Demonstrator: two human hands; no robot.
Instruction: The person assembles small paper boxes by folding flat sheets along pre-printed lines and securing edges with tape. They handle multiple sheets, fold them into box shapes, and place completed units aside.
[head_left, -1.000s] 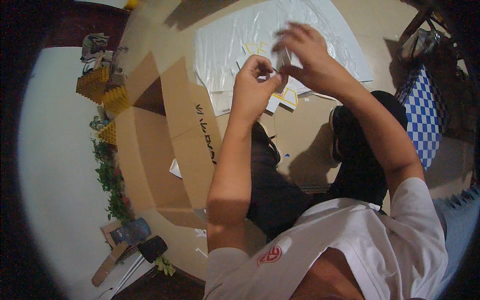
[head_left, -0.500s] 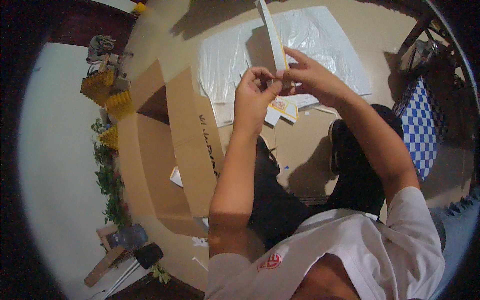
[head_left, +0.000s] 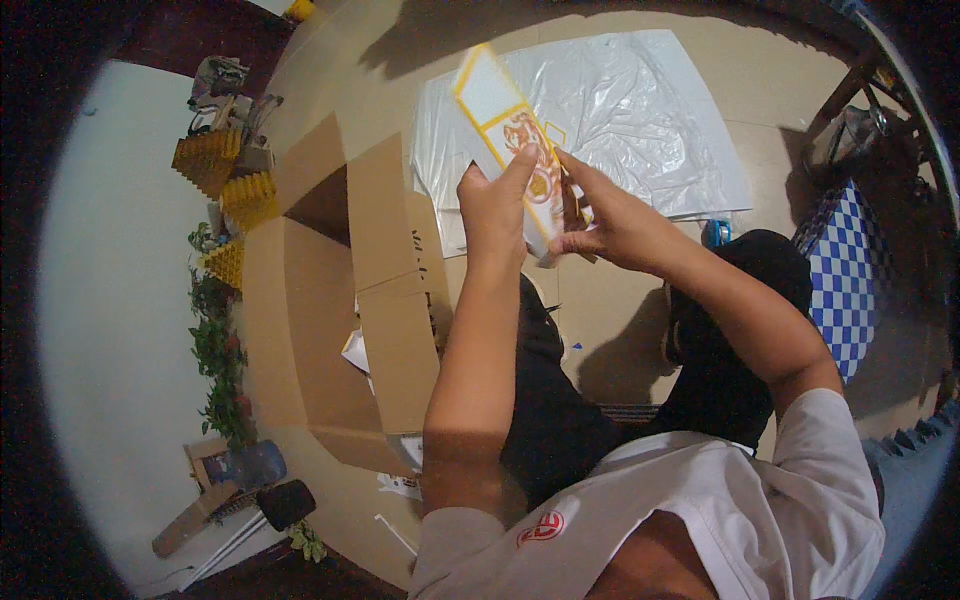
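Note:
Between my hands is a long white paper carton (head_left: 485, 92) with yellow borders and an orange-brown printed figure, tilted with its far end to the left. My left hand (head_left: 492, 212) grips its left side, thumb lying on the printed face and the other fingers mostly hidden behind. My right hand (head_left: 622, 218) pinches the near right side, with the thumb at the lower end and a finger along the right edge. Beneath and beyond the carton, a crinkled clear plastic sheet (head_left: 640, 120) covers a flat white panel on the floor.
An open cardboard box (head_left: 385, 215) stands to my left with a white piece (head_left: 355, 350) inside. A small blue round item (head_left: 717, 232) lies by my right knee. At the right is a blue-and-white checkered bag (head_left: 843, 275). Potted plants (head_left: 218, 350) line the left wall.
The carton has turned from edge-on to show its printed face and has come nearer to me. Both hands have shifted their hold. The printed piece on the floor no longer shows.

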